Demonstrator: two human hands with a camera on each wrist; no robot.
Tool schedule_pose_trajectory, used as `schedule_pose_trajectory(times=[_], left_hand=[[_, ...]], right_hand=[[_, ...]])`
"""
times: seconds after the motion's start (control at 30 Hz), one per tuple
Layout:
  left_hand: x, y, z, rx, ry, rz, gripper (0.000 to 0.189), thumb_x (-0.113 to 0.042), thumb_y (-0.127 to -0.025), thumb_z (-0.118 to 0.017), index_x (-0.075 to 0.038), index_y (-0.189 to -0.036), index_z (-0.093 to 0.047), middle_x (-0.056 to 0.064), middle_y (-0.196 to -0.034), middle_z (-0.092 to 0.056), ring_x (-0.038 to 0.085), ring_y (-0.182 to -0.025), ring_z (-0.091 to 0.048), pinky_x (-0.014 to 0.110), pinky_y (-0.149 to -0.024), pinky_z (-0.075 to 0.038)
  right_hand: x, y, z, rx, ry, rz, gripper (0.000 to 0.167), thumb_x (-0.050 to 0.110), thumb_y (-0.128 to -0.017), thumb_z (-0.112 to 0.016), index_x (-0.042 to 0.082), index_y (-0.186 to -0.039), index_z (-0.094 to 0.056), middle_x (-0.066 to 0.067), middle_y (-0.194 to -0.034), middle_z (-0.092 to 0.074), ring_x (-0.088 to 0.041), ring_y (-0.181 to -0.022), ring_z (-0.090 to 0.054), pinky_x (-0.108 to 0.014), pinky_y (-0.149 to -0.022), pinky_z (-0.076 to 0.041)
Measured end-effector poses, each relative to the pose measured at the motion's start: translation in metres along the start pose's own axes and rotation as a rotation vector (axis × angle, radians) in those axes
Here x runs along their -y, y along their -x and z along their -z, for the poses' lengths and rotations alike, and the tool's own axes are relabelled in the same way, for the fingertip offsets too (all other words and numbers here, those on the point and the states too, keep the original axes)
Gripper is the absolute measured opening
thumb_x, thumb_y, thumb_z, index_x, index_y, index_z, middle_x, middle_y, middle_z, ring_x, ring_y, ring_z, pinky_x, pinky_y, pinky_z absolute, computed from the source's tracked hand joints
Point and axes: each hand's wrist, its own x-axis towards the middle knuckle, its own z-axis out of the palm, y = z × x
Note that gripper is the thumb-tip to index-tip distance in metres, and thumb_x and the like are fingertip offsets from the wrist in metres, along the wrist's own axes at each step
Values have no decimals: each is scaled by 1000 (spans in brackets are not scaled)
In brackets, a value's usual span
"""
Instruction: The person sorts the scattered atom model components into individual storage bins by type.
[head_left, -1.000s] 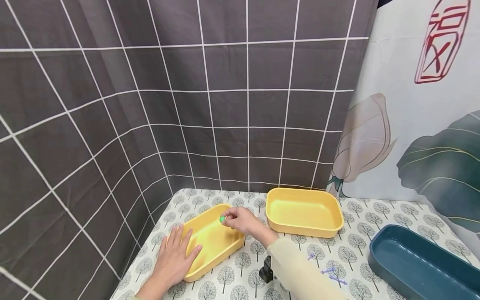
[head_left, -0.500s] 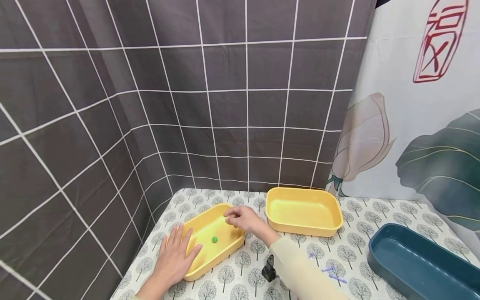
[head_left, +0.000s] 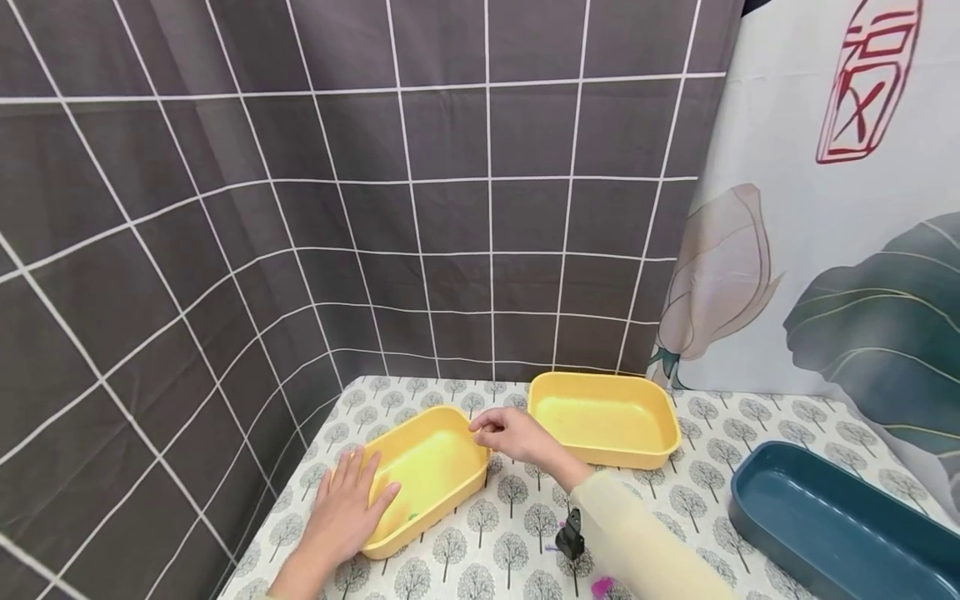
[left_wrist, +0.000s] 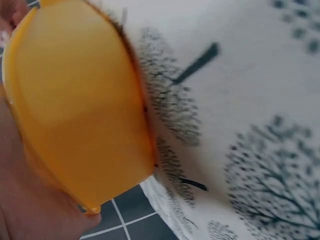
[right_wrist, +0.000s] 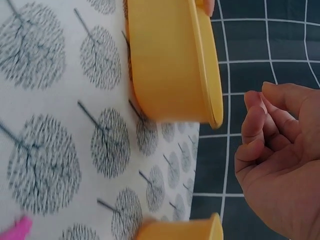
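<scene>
My left hand (head_left: 341, 508) rests with spread, straight fingers on the left end of a yellow tray (head_left: 457, 497). The left wrist view shows this tray's outer wall (left_wrist: 80, 110) close up. Low inside the tray is a small green piece (head_left: 412, 517), mostly hidden behind the near wall. My right hand (head_left: 513, 433) hovers by the tray's far right corner. In the right wrist view its fingers (right_wrist: 254, 122) are loosely curled, the thumb near the index finger, and nothing shows between them.
A second yellow tray (head_left: 603, 458) stands at the back. A dark blue tray (head_left: 840, 533) lies to the right. A black device (head_left: 570, 537) hangs by my right sleeve. A magenta piece (head_left: 602, 587) lies at the front of the tree-print cloth (head_left: 450, 550).
My right hand has let go of the green piece, which dropped into the tray and rolled toward its near side. That hand has moved right; the left hand has stayed on the tray.
</scene>
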Motion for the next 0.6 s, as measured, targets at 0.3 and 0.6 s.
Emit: schedule_pose_trajectory(times=[0.3,0.6], left_hand=[[-21,-5,11,34,79,18,77,-60,-104,-37,-3,-156,-36,27,-164,-18,49,-152,-8,66,-121,-3],[-65,-10,11,29,115,-53,75,-60,-104,-39,-6,-156,-38,24,-165,-21,43,-154,-7,64,-123,-5]], right_hand=[[-13,20,23,-28,34,-15,18,16,-94,-71,8,-109,-75,3,-86,-66,-10,-77,-58,-24,-68,-52],[-25,44,43,-34,65,8,19,17,-94,-70,6,-109,-75,4,-87,-67,-12,-81,-59,-26,-73,-52]])
